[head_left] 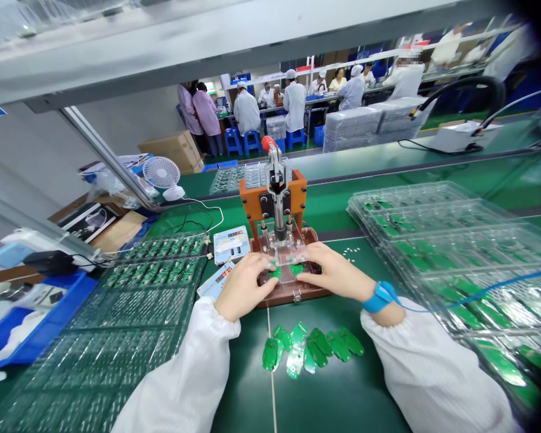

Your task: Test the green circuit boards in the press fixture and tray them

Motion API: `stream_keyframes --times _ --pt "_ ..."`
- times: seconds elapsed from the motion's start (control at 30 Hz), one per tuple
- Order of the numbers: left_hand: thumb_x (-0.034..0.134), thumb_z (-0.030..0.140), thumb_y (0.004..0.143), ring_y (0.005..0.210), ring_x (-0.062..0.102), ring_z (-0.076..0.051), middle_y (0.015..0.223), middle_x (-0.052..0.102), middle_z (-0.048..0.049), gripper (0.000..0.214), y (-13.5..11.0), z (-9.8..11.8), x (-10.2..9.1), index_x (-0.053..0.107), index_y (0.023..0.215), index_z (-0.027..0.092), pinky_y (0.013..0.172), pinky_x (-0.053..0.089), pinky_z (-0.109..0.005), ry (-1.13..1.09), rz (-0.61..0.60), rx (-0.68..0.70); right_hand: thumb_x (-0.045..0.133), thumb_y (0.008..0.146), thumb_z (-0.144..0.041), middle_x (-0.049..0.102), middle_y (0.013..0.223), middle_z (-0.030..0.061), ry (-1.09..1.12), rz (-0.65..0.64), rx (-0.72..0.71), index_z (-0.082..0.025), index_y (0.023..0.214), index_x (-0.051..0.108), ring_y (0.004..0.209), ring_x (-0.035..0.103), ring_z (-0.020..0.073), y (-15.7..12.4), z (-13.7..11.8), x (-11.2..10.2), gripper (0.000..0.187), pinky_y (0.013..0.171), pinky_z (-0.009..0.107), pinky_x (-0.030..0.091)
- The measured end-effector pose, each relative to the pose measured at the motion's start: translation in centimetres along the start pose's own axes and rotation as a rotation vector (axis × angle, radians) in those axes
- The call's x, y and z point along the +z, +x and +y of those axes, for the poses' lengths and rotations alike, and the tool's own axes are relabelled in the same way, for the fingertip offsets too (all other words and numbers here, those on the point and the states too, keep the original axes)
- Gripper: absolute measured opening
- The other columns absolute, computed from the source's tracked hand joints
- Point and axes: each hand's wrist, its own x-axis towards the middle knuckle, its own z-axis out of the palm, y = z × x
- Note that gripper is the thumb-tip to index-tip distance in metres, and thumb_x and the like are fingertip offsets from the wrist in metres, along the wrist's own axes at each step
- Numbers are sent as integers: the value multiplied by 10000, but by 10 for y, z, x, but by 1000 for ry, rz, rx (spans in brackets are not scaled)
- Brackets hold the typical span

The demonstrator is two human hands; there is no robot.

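A small press jig point(277, 204) with an orange frame and a red-knobbed lever stands on a brown base in the middle of the green bench. My left hand point(242, 285) rests on the jig's left side, fingers curled onto a green circuit board point(275, 270) seated there. My right hand point(333, 273), with a blue wrist strap point(379, 296), presses on another green board point(297, 269) on the jig's right side. Several loose green boards point(309, 349) lie in a fan on the mat just in front of me.
Clear plastic trays point(130, 313) of boards are stacked on my left, more trays point(455, 252) with green boards on my right. A small white fan point(161, 173), a blue bin point(49, 313) and cables sit at left. Other workers in white coats sit at benches behind.
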Motion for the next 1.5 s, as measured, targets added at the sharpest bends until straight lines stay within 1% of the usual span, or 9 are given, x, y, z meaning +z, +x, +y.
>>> stream_keyframes --times 0.5,0.73,0.83,0.97,1.17,1.23,1.33,1.43,1.5 --pt "632 226 969 1320 528 -299 1339 621 -124 122 -18 1 23 680 1073 186 1116 442 -522 -57 190 9 711 943 -299 730 1261 79 -21 -1 -6 -246 1174 711 1215 604 281 -2 -4 2 237 1065 508 527" --pt "582 174 982 829 632 -187 872 678 -48 79 -32 18 25 621 914 185 758 519 -335 -69 496 120 723 920 -333 745 1230 77 5 43 10 -260 1124 738 1208 628 283 -5 -6 5 218 1053 509 548" --pt "580 122 958 823 644 -189 868 710 -54 89 -36 29 30 636 932 187 754 536 -344 -83 398 281 698 920 -339 740 1264 67 28 140 20 -261 1088 747 1200 666 279 -4 -7 -2 191 1054 487 553" --pt "599 165 947 1094 675 -253 1124 735 -107 195 -38 37 44 657 1133 167 957 573 -415 -73 199 452 539 992 -288 763 1139 74 39 431 90 -228 1057 721 1088 712 249 13 -13 -29 203 1000 455 568" --pt "566 235 952 1398 523 -321 1383 643 -153 334 -43 30 59 635 1262 132 1167 480 -503 -7 -1 489 547 998 -332 723 1264 69 65 753 -42 -233 1202 673 1197 665 246 90 -39 -78 259 1029 439 553" --pt "572 248 949 1423 497 -325 1417 620 -155 347 -45 28 60 637 1270 133 1182 465 -512 1 -38 468 531 1026 -412 725 1264 71 0 767 -102 -225 1256 654 1239 639 267 125 -46 -92 321 1113 512 488" --pt "576 257 950 1428 491 -324 1429 610 -154 345 -47 26 61 647 1262 129 1190 456 -513 3 -66 462 458 1056 -555 756 1031 69 52 576 7 -151 1175 682 1110 699 273 172 -55 -111 478 1106 595 467" --pt "578 260 955 1425 494 -312 1421 616 -144 327 -47 25 62 655 1245 131 1201 443 -508 -1 -66 464 402 1092 -486 701 846 23 252 396 30 -66 1033 701 891 736 172 196 -72 -124 518 976 503 557" --pt "578 262 959 1424 495 -302 1416 619 -137 311 -47 24 64 660 1230 134 1209 433 -503 -2 -57 468 461 1092 -339 701 863 -1 291 436 -88 -77 1052 710 866 723 124 189 -92 -126 363 908 384 583"
